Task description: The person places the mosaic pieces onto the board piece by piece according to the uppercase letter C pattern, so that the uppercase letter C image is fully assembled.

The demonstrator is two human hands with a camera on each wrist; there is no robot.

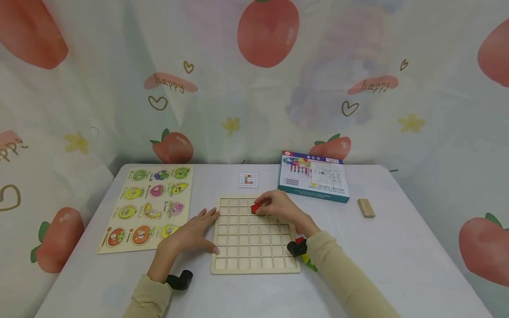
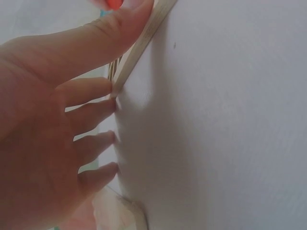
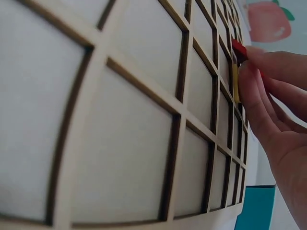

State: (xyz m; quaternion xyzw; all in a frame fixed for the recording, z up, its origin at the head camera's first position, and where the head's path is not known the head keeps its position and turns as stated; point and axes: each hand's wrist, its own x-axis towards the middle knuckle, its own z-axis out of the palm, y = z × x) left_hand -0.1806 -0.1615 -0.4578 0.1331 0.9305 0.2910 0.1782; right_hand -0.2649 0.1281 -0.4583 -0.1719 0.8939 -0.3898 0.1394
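A wooden grid board [image 1: 254, 271] lies flat on the table. Along its left edge my left hand [image 1: 187, 234] rests with fingers spread, thumb and fingertips at the rim. Over the board's upper middle, my right hand [image 1: 278, 206] pinches a small red block [image 1: 254, 209] between thumb and fingers, at a grid cell near the far edge. In the right wrist view the red block [image 3: 239, 50] looks tilted at the grid, and a yellow strip [image 3: 235, 82] shows beside the thumb. Most of the other cells in sight hold no blocks.
Partly hidden by the right wrist, red [image 1: 299, 240], yellow [image 1: 305, 258] and green [image 1: 311, 266] pieces lie at the board's right edge. A pattern card [image 1: 248, 180] lies beyond the board. Around it are a fruit puzzle board [image 1: 159, 190], a box [image 1: 314, 176] and a wooden block [image 1: 366, 208].
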